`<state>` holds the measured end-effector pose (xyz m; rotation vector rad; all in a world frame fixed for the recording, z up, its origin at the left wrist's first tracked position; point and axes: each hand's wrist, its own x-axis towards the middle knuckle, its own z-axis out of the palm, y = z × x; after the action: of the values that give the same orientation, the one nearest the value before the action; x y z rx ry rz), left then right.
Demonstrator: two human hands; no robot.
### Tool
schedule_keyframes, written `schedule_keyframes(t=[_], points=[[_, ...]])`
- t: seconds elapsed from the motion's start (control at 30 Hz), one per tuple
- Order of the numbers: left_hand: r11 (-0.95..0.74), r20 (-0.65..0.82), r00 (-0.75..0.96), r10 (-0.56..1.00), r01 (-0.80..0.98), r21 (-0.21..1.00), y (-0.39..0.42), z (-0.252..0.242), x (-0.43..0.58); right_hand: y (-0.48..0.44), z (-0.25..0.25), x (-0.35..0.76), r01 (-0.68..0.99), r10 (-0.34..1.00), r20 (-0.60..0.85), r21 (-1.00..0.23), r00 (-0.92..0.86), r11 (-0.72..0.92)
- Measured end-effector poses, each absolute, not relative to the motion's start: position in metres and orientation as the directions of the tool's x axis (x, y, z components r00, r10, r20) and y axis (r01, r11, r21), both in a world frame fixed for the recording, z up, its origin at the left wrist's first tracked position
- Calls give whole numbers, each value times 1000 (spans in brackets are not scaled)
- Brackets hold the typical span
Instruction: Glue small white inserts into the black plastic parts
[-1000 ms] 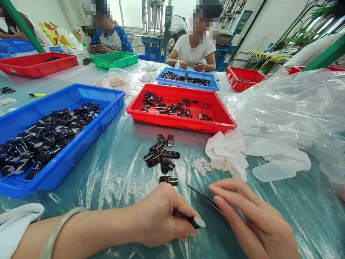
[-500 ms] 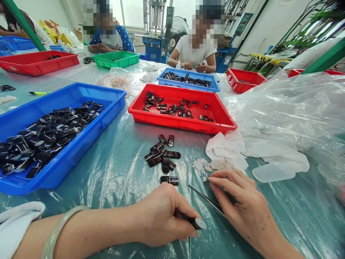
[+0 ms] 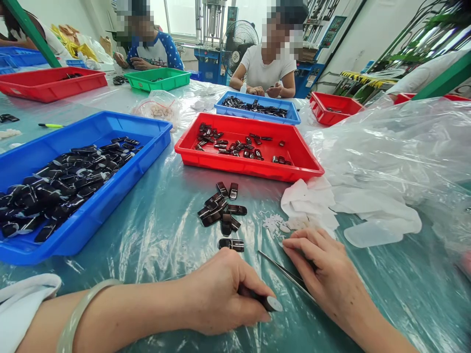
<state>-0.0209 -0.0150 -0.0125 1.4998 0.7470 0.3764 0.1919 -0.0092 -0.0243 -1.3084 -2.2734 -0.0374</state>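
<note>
My left hand (image 3: 224,294) is closed around a glossy black piece (image 3: 271,303), whose pale, rounded end sticks out between thumb and forefinger. My right hand (image 3: 324,274) has its fingertips pinched together beside a scatter of small white bits (image 3: 274,224); whether a bit is between them is too small to tell. Metal tweezers (image 3: 283,271) lie with their tips pointing left, the rear part passing under or beside my right hand. Just beyond my left hand is a single black piece (image 3: 231,244), and a loose pile of black pieces (image 3: 217,207) lies farther up.
To the left stands a blue tray (image 3: 84,230) heaped with black pieces. Ahead, a red tray (image 3: 250,170) holds more, with another blue tray (image 3: 257,114) behind it. Crumpled white sheets (image 3: 309,198) and clear plastic (image 3: 386,142) lie at right. Two people sit across the table.
My right hand has shifted slightly up and away, uncovering more of the tweezers, which keep their place. My left hand stays still with the black piece. A person at back left has raised one hand.
</note>
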Motion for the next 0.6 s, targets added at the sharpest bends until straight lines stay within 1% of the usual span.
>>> schedule_keyframes(t=[0.27, 0.47, 0.53, 0.6], points=[[74, -207, 723, 659, 212, 975, -16, -15, -22, -11, -23, 194, 804, 824, 420, -290, -381, 520], [109, -240, 710, 662, 225, 968, -16, -16, -21, -14, -15, 194, 793, 847, 399, -354, -351, 495], [101, -232, 714, 660, 222, 970, -16, -16, -21, -19, -8, 193, 777, 872, 353, -416, -340, 472], [74, -218, 719, 660, 226, 971, -15, -14, -21, -26, 0, 192, 717, 907, 229, -557, -352, 419]])
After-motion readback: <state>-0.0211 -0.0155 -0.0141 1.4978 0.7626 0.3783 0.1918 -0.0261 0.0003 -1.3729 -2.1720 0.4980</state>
